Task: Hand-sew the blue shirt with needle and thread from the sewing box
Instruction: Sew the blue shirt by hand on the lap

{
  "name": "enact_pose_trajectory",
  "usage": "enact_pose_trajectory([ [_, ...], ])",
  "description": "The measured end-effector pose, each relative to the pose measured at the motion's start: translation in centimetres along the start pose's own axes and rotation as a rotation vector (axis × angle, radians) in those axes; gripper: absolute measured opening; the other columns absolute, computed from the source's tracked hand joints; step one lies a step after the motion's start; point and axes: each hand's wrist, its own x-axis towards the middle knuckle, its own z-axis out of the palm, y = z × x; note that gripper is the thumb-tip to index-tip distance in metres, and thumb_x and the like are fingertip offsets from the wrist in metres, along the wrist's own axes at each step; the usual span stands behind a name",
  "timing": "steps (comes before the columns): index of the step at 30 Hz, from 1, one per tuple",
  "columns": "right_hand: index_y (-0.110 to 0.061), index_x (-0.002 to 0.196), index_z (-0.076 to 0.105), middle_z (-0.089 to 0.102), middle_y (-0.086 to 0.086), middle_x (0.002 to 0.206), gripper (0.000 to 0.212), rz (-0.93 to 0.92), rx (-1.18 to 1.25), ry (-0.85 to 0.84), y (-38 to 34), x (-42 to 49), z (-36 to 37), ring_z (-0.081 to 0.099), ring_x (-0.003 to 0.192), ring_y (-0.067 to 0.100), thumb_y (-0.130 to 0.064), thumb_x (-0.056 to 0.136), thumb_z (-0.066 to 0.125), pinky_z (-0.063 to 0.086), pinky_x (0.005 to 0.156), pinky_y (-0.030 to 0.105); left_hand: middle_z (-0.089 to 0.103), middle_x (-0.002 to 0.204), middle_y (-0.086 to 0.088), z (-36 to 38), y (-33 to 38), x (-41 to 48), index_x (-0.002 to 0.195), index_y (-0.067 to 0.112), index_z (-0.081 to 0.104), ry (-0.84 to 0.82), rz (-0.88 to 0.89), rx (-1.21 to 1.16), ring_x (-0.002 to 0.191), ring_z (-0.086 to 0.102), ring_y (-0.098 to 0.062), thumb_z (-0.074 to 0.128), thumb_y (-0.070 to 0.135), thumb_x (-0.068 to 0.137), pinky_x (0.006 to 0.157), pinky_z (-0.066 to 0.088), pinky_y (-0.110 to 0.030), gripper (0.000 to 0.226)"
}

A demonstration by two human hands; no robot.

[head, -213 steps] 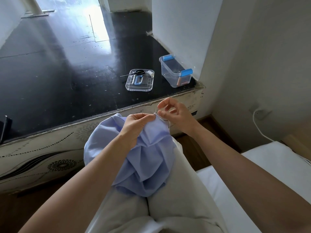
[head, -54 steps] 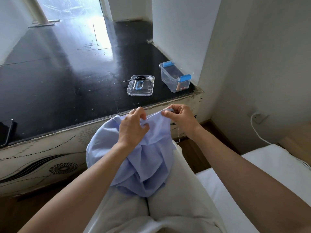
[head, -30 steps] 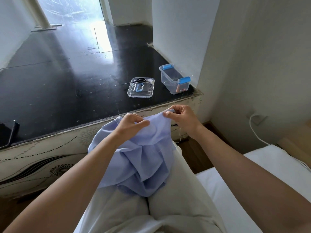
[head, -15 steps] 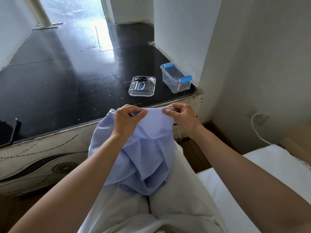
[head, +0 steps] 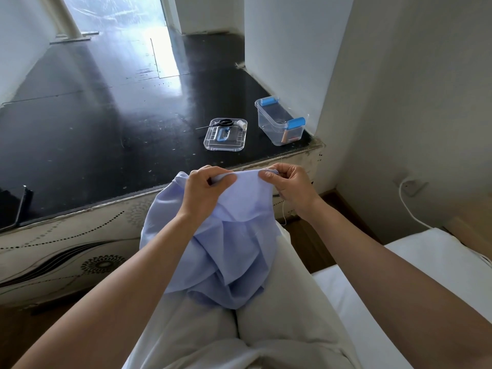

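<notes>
A glossy black floor (head: 93, 107) fills the upper left, glaring with daylight from a window (head: 114, 12) at top. White walls (head: 412, 89) stand right; a white mattress (head: 431, 265) lies lower right.

A glossy black raised surface (head: 93, 115) fills the upper view; a dark flat device (head: 16, 206) lies at its left edge, near the front. Its cream front panel (head: 66, 243) carries dotted black swirls. On the right, a white cable (head: 407, 209) runs from a wall socket (head: 411, 186) down to white bedding (head: 426, 275).
</notes>
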Motion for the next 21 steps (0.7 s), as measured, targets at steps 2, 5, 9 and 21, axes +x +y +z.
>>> enact_pose_trajectory([
  [2,0.004,0.1,0.064,0.061,0.005,0.079,0.024,0.0,0.007,-0.008,0.0,-0.1,0.0,0.055,0.05,-0.003,-0.019,0.093,0.063,0.043,0.048,0.008,0.068,0.084,-0.012,0.0,-0.1,0.1,0.085,0.016,0.072,0.009,-0.023,-0.009,0.076,0.059,-0.022,0.073,0.017,0.085,0.069,0.049,-0.025,0.002],
  [5,0.004,0.101,0.064,0.061,0.005,0.08,0.024,0.007,0.02,-0.016,0.0,-0.1,-0.1,0.055,0.052,-0.002,-0.019,0.093,0.064,0.043,0.049,0.009,0.062,0.073,-0.013,0.2,-0.4,0.2,0.075,0.014,0.068,-0.006,-0.041,0.021,0.068,0.052,-0.021,0.073,0.021,0.086,0.063,0.046,-0.028,0.013],
  [9,-0.001,0.095,0.064,0.06,0.005,0.078,0.017,0.019,0.027,-0.012,0.2,0.0,0.0,0.054,0.05,-0.003,-0.018,0.093,0.064,0.042,0.048,0.009,0.065,0.089,-0.006,-0.1,-0.6,0.0,0.085,0.021,0.067,-0.026,0.029,0.054,0.086,0.064,-0.029,0.069,0.027,0.088,0.081,0.057,-0.044,0.007],
  [21,-0.002,0.096,0.066,0.065,0.008,0.085,0.017,0.02,0.011,-0.052,0.5,0.4,0.0,0.061,0.06,0.004,-0.018,0.092,0.065,0.046,0.052,0.011,0.066,0.085,0.008,1.4,1.2,0.4,0.094,0.021,0.079,-0.051,0.128,0.216,0.087,0.058,-0.017,0.07,0.044,0.082,0.089,0.048,-0.049,0.027],
])
